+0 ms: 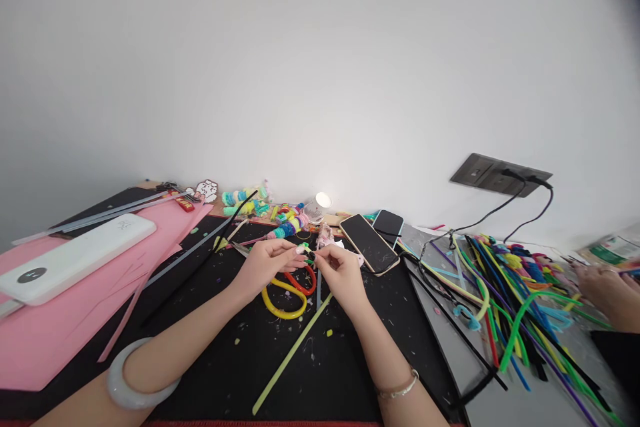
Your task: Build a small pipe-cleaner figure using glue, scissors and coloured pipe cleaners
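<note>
The small, fuzzy green, pale-yellow and black craft piece point(309, 253) is located between the fingertips of both hands, over the scissors with yellow and red loop handles point(285, 315). The left hand point(273, 265) pinches its left side; the right hand point(343, 275) pinches its right side, beside the black portion. Fingers partly conceal its outline.

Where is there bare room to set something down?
On the black mat, scrap-flecked: between the left forearm and pale green strip, and between that strip and right forearm. Crowded: beside the scissors, around the phones and among the coloured stems.
</note>
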The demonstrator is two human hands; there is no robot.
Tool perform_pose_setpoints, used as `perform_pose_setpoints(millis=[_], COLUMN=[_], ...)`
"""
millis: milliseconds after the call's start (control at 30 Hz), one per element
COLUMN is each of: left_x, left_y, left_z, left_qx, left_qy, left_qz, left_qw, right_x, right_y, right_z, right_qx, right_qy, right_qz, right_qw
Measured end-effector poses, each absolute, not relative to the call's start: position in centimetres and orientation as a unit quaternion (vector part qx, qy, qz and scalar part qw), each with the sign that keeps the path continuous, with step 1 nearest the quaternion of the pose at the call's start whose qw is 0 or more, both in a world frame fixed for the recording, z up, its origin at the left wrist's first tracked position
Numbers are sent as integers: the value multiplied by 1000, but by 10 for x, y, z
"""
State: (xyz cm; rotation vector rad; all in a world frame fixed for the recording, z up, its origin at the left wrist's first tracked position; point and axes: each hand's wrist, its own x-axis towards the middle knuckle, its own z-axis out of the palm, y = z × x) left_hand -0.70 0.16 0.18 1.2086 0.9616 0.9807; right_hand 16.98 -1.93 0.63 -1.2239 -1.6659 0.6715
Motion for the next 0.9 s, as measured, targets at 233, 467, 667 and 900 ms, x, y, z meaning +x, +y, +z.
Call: perform_pose_setpoints(millis=[233, 467, 667, 900], left_x=[-7, -7, -7, -8], left_y=[2, 2, 2, 1], left_z=[2, 3, 1, 2], left_qx=[516, 510, 503, 502], left_qy=[419, 422, 424, 423], left_qz=[424, 422, 422, 410], left_qw=[615, 619, 624, 633], right_x=[169, 169, 170, 171], right_y=[-20, -20, -21, -20], right_z=[7, 8, 8, 8], right_qx=[-500, -498, -495, -490], right_qy=[-676, -683, -686, -688], right_qz=[272, 261, 258, 263], right_qw=[468, 467, 466, 467])
